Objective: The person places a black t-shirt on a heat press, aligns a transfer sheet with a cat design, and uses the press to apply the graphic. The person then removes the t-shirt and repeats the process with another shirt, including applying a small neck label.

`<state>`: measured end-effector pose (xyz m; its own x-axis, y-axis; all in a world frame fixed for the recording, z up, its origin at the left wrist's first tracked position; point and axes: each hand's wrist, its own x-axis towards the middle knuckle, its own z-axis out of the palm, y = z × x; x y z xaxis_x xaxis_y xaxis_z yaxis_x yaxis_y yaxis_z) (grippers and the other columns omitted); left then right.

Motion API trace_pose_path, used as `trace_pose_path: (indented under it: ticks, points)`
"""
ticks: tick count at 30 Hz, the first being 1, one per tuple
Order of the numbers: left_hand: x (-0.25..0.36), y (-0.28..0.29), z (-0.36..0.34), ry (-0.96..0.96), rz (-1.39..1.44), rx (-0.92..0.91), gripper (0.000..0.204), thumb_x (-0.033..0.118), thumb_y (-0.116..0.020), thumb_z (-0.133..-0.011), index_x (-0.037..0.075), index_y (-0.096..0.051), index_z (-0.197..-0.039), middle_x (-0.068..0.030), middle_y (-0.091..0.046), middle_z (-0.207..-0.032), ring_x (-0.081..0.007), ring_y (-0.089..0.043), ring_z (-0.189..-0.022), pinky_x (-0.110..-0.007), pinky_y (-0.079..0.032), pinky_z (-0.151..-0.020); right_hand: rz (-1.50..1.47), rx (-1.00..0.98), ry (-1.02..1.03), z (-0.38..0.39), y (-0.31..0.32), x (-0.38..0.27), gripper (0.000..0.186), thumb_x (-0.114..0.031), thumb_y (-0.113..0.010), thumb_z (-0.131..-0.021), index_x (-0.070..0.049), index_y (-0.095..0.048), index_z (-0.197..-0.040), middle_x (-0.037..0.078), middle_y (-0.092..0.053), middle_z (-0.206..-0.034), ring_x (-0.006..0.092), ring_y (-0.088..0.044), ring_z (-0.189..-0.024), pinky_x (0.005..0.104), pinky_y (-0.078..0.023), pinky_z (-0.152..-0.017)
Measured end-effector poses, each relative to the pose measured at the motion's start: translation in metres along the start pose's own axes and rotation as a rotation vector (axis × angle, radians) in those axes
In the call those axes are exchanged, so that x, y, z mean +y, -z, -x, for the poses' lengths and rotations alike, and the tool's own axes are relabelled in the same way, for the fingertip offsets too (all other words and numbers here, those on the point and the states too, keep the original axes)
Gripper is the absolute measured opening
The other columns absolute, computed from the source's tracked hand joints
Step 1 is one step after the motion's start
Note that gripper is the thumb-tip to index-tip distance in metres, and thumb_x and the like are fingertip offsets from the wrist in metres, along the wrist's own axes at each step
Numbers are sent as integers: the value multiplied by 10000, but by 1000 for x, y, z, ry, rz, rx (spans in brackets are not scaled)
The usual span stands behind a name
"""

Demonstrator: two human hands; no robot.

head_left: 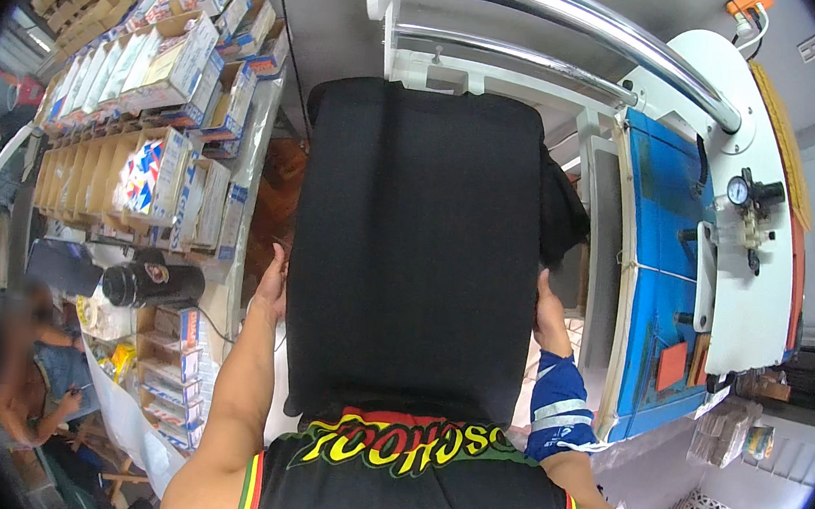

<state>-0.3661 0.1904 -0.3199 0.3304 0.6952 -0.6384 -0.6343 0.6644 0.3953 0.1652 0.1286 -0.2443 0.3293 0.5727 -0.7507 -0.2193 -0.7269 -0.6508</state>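
A black cloth garment (418, 246), probably a T-shirt, lies spread over a flat, rounded rectangular board in front of me. It looks smooth, with a faint fold running lengthwise. A bunched part of black cloth (563, 211) hangs past its right edge. At the left edge is my left hand (272, 285), thumb stretched upward and apart from the cloth. My right hand (550, 314) lies against the right edge, its thumb also straight. The other fingers of both hands are mostly hidden at the sides of the board. A blue sleeve (561, 400) with pale bands covers my right forearm.
Chrome bars (561, 22) cross beyond the board. To the right stand a blue panel (664, 272) and a white plate with a pressure gauge (738, 191). Boxes of packets (149, 68) and a black bottle (154, 284) fill the left side. A seated person (37, 375) is at lower left.
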Motion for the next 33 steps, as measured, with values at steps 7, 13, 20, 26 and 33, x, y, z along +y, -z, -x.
trace_pose_path:
  ticks: [7, 13, 20, 26, 33]
  points:
    - [103, 1, -121, -643, -94, 222, 777, 586, -532, -1035, -58, -488, -1468, -127, -576, -1436, -273, -527, -1322, -411, -363, -1167, -562, -443, 190, -77, -11, -59, 804, -714, -420, -1016, -46, -587, -1431, 143, -635, -1392, 292, -634, -1220, 413, -504, -1055]
    - [176, 5, -110, -583, 97, -122, 629, 455, -592, -1045, -85, -579, -1368, -182, -667, -1306, -299, -624, -1236, -453, -481, -1087, -747, -52, 590, -170, 34, -71, 516, -358, -621, -1038, 53, -618, -1351, 156, -657, -1350, 310, -642, -1193, 430, -463, -1097]
    - [153, -41, -95, -413, -309, 373, 746, 520, -618, -1011, -114, -528, -1395, -242, -581, -1431, -370, -592, -1282, -491, -492, -1076, -562, 97, 409, -183, 37, -64, 556, -381, -618, -1037, 60, -586, -1375, 171, -663, -1339, 325, -645, -1186, 401, -466, -1089]
    - [183, -140, -48, -3, -1854, 529, 681, 574, -595, -994, -94, -731, -976, -257, -760, -934, -401, -743, -968, -476, -571, -873, -627, 74, 114, -117, 25, -72, 330, -379, -706, -992, -83, -689, -1136, 71, -719, -1048, 195, -640, -932, 332, -483, -864]
    - [132, -306, -172, -1429, -1776, -261, 307, -18, -580, -889, -25, -702, -1170, -175, -708, -1132, -364, -663, -1110, -458, -497, -1013, -453, 44, 292, -60, -14, -51, 271, -309, -654, -1038, -48, -694, -1098, 47, -674, -976, 168, -595, -861, 293, -464, -838]
